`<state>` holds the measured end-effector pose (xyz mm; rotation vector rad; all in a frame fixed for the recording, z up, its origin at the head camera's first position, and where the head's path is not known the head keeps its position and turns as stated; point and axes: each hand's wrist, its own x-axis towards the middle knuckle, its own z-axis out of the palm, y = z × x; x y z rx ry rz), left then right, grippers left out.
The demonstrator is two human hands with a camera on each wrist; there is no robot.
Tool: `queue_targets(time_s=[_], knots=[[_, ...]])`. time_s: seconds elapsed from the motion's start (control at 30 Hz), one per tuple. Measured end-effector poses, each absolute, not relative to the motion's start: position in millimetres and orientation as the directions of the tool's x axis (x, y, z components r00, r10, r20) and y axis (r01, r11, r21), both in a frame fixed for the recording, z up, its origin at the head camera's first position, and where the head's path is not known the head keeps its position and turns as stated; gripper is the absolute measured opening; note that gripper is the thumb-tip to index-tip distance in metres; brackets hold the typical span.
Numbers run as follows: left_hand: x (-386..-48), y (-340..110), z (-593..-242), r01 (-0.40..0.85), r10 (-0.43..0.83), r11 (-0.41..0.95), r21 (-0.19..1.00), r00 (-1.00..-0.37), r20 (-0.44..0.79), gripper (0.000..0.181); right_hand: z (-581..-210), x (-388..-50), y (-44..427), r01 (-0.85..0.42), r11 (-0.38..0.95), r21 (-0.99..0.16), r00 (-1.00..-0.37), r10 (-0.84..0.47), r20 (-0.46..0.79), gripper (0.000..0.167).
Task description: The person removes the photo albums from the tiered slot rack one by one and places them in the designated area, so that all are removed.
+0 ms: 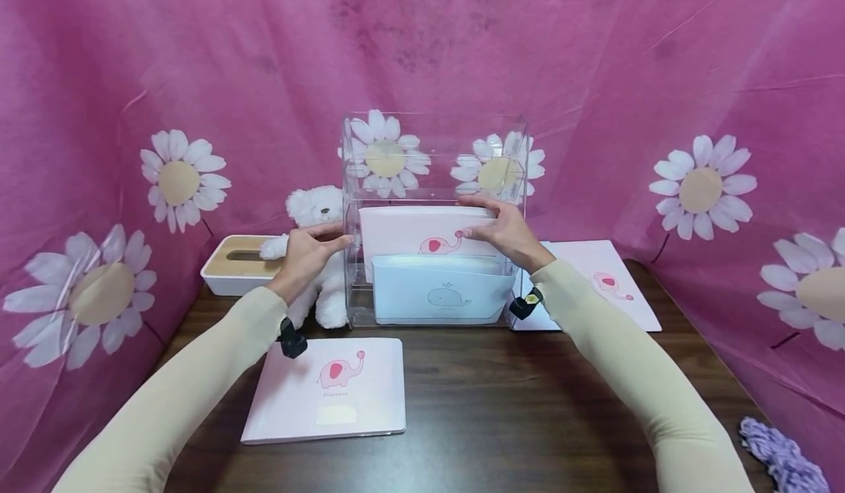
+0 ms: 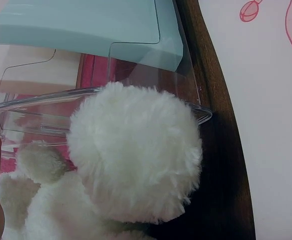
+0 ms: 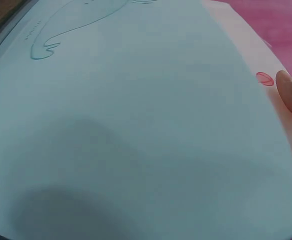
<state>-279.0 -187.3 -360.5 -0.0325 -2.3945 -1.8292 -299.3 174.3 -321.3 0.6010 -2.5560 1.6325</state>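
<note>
A clear plastic rack (image 1: 436,122) stands upright at the back of the table. Inside it, a pink folder (image 1: 396,232) with an elephant drawing stands behind a light blue folder (image 1: 409,295) with a whale drawing. My right hand (image 1: 505,232) pinches the pink folder at its upper right, its thumb on the front and fingers over the top edge. With fingers extended, my left hand (image 1: 306,254) touches the left side of the rack. A white teddy bear (image 2: 135,155) sits beside the rack, partly behind my left arm.
Another pink elephant folder (image 1: 370,397) lies flat at front left. A pale elephant folder (image 1: 623,287) lies right of the rack, partly under my arm's view. At the left stands a tissue box (image 1: 227,284) with a wooden lid; a purple fuzzy item (image 1: 785,460) lies lower right.
</note>
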Motion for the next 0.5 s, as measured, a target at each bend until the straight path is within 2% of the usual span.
queue_targets(time_s=[0.23, 0.5], knots=[[-281.1, -186.4, -358.7, 0.114, -0.063, 0.259, 0.959, -0.989, 0.134, 0.049, -319.4, -303.3, 167.7, -0.329, 0.390, -0.860, -0.936, -0.256, 0.242, 0.057], [-278.5, -187.9, -360.6, 0.080, -0.053, 0.246, 0.966, -0.994, 0.096, 0.050, -321.4, -301.7, 163.2, -0.281, 0.422, -0.862, -0.952, -0.235, 0.196, 0.054]])
